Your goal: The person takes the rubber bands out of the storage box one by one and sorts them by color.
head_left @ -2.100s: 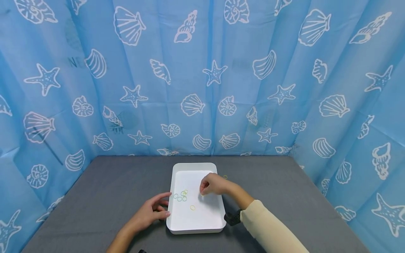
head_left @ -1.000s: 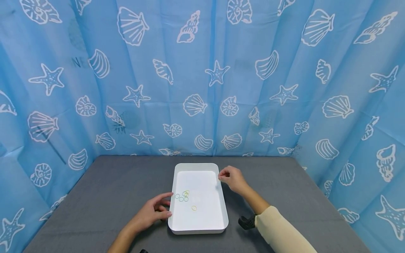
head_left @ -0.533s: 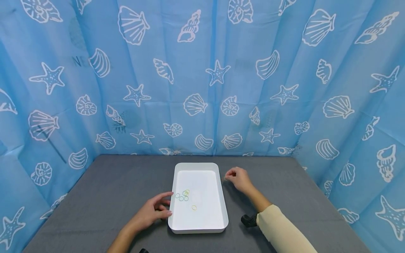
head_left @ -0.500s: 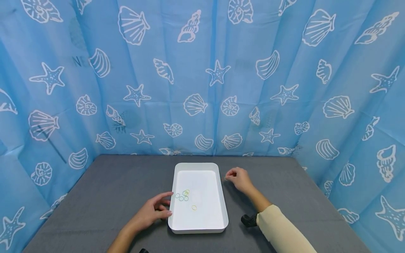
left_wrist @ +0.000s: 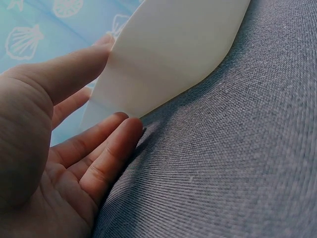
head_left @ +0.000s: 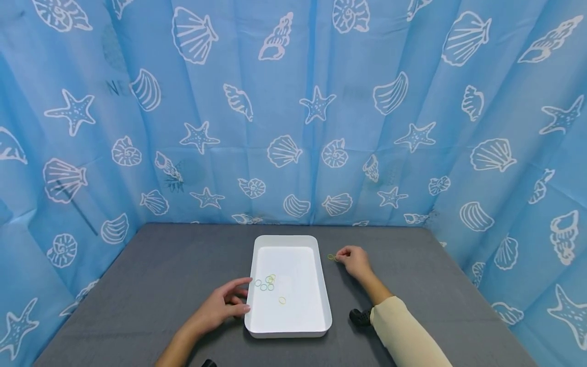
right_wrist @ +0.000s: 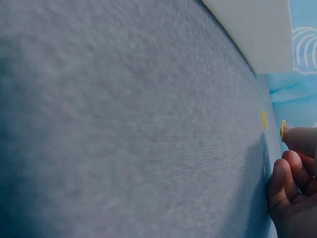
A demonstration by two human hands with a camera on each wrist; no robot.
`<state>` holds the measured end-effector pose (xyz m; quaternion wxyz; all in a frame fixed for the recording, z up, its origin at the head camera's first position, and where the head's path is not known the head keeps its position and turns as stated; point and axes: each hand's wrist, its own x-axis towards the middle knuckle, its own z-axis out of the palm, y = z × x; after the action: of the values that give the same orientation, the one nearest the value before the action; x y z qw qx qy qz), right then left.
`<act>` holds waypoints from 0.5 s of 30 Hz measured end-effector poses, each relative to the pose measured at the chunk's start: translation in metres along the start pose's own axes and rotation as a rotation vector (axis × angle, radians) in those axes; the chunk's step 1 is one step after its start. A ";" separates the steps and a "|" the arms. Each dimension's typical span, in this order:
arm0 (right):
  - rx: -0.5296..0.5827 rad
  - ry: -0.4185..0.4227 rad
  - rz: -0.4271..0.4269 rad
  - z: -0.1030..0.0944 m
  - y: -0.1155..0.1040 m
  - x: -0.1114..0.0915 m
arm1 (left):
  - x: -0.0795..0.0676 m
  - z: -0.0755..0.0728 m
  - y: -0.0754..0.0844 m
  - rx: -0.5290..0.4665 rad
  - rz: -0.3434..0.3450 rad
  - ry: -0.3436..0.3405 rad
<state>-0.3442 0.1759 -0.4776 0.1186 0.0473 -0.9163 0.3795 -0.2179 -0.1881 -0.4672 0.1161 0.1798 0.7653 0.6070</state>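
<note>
A white tray (head_left: 287,326) lies on the grey table. My left hand (head_left: 224,306) is at its left side, thumb and fingertips touching the wall; in the left wrist view the relaxed fingers (left_wrist: 111,153) bear on the pale tray wall (left_wrist: 168,54). Just right of the tray, my right hand (head_left: 355,262) pinches a small yellow rubber band, seen at the fingertip in the right wrist view as a yellow loop (right_wrist: 283,131). Beside it a second yellow rubber band (head_left: 331,257) lies on the cloth. Inside the tray are several green and yellow bands (head_left: 268,280) and a lone yellow band (head_left: 282,300).
Grey cloth covers the table (head_left: 197,255). A blue curtain (head_left: 293,112) with white shells and starfish hangs behind and at both sides. A black strap (head_left: 359,317) sits at the right wrist.
The right hand has moved from inside the tray over its right rim to the table, taking a yellow rubber band out of the tray. The left hand stays at the tray.
</note>
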 end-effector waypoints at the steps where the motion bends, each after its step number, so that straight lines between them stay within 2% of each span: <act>1: -0.007 0.005 0.008 0.001 0.001 0.001 | -0.001 0.000 0.004 0.000 0.000 -0.003; 9: -0.077 0.027 0.071 0.006 0.001 0.005 | -0.003 -0.001 0.003 0.001 0.007 -0.004; 15: -0.143 0.028 0.101 0.006 -0.003 0.009 | 0.003 -0.003 -0.010 -0.008 0.012 0.004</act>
<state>-0.3533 0.1696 -0.4776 0.1153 -0.0128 -0.9406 0.3190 -0.2231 -0.1911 -0.4765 0.1115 0.1825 0.7620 0.6113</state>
